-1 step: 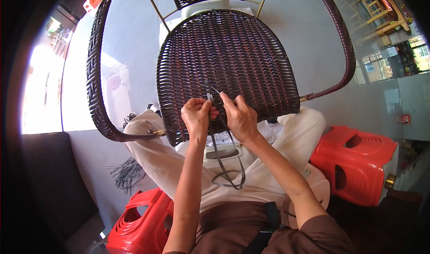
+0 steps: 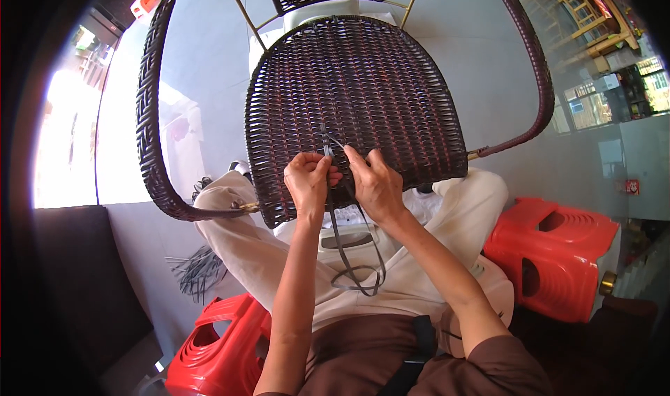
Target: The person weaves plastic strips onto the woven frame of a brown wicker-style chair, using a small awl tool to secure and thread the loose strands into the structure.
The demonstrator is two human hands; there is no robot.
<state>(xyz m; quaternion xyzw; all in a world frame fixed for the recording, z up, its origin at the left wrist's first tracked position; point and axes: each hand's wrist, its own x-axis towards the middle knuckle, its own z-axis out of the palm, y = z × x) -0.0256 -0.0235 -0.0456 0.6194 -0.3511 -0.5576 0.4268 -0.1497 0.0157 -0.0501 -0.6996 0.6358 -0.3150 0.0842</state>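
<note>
A dark brown woven chair seat (image 2: 349,82) lies over my lap, its near edge between my knees. My left hand (image 2: 307,179) is closed at the seat's near part, thumb and finger pinching a flat dark weaving strip (image 2: 338,239). Close beside it, my right hand (image 2: 377,185) has its fingers curled round another length of the strip, with the index finger toward the weave. A thin dark piece slants from that fingertip to the seat; whether it is strip or tool I cannot tell. Below both hands the strip hangs in a loose loop over my trousers.
Woven armrests curve out on the left (image 2: 150,116) and right (image 2: 541,82). Red plastic stools stand at the lower left (image 2: 216,347) and right (image 2: 558,256). A pale stool (image 2: 349,241) sits between my legs. Loose dark strips (image 2: 199,270) lie on the floor at left.
The hanging loop of strip has swung slightly to the right. My hands and the chair have shifted a hair to the right; the grip looks the same.
</note>
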